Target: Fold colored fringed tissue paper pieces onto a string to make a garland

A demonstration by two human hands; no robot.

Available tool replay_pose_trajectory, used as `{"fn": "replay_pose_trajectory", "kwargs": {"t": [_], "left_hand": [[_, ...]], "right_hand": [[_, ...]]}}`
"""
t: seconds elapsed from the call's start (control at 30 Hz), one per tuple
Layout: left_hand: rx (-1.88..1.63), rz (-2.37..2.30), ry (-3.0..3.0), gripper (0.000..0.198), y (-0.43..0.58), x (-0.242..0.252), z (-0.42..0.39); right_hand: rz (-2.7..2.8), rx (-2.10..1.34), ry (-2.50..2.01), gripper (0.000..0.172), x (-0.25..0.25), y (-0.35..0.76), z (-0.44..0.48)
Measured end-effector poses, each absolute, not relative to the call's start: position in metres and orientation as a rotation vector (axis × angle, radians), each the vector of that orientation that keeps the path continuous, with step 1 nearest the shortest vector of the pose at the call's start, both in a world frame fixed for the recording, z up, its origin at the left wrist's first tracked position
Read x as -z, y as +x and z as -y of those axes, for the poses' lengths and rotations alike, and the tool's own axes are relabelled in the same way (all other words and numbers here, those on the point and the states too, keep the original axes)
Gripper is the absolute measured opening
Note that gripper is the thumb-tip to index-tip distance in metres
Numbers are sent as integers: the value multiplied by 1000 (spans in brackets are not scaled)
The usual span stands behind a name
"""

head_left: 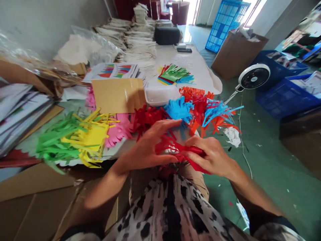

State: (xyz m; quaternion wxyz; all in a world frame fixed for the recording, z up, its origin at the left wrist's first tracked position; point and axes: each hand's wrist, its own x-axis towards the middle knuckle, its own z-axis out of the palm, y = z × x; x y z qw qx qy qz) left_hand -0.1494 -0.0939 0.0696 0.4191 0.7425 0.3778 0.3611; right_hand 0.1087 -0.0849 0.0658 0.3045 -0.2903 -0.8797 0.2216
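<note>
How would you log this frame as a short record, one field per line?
Right hand: closed on red fringed paper
Left hand: open, thumb and fingers apart, near the red strips; contact unclear
Bundles, from picture left: green bundle, yellow bundle, pink bundle, dark red bundle, among others
Behind bundles: white tray
Beyond table's right side: fan, blue crates

To the white fan's (254, 79) right sits a blue bin (278, 97); beyond it, a cardboard box (235, 55) and blue crate (222, 26); to its left, a dark phone (184, 50).

red ppr fringe (178, 147), smooth plstc tray (162, 95)
</note>
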Motion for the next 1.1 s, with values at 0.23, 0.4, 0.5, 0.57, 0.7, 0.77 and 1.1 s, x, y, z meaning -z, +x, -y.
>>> {"fn": "replay_pose_trajectory", "kwargs": {"t": [0.23,0.4,0.5,0.57,0.7,0.77,1.1], "left_hand": [[-342,-527,1335,35,-136,-8,79],[-179,-483,1088,59,-162,8,83],[-188,-767,1316,51,-188,-8,85],[-190,-1105,1581,43,-206,-23,88],[-465,-1823,2090,38,-215,-38,101],[-729,-1800,2351,43,-197,-29,111],[-1225,-1362,2650,41,-109,60,120]], "right_hand": [[2272,-650,-857,11,-66,125,79],[2216,-768,-1004,19,-39,130,61],[2187,-869,-1052,24,-16,120,51],[2154,-947,-1089,25,-1,112,45],[2077,-1029,-1182,23,23,102,36],[2061,-1043,-1210,23,29,100,33],[2052,-1007,-1267,18,37,98,38]]}}
